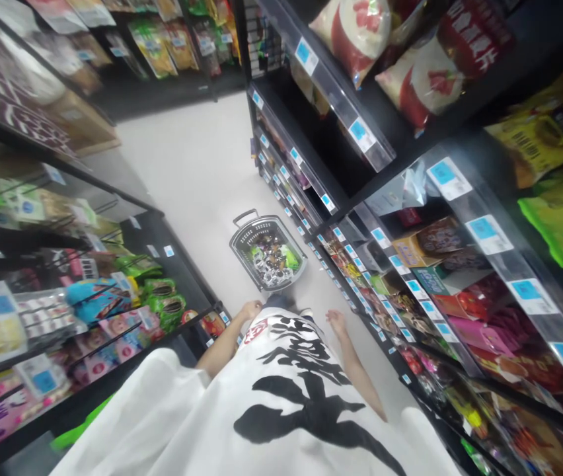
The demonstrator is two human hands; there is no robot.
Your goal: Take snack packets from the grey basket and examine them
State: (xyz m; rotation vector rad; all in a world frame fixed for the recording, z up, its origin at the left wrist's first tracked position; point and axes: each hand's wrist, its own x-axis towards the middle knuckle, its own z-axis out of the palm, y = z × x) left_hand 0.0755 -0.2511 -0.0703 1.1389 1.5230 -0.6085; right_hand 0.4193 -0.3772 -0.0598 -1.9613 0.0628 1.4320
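White sleeves (160, 390), both arms (365, 378) lowered, right hand (337, 322) loosely spread, left hand (250, 311), grip unclear, near basket (260, 230)

Black shelves (331, 158) bearing price tags (361, 134) and packaged goods (425, 86) flank a pale floor (192, 158).

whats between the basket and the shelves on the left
Just bare, pale floor shows between the basket and the left shelves; the head view, looking down the aisle, shows it.
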